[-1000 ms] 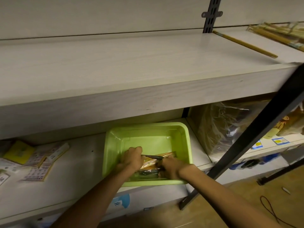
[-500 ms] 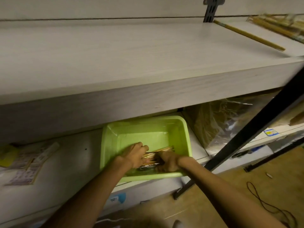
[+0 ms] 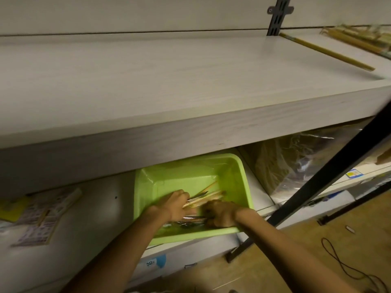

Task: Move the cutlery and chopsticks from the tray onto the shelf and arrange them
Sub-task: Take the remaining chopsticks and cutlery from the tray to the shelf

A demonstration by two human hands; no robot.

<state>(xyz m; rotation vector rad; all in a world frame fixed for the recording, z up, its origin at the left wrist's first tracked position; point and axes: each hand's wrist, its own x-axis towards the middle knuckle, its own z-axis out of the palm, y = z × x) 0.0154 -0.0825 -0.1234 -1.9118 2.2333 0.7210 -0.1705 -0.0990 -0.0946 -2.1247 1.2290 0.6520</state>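
Shelf (image 3: 169, 85) hides tray (image 3: 190, 234) rear; blurred hands' (image 3: 198, 209) grip on chopsticks (image 3: 203, 198) unclear.

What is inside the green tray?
The tray holds chopsticks and dark cutlery. Both hands, left and right, cover the middle, hiding the count.

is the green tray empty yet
No. The green tray still holds chopsticks and cutlery, with both hands inside it.
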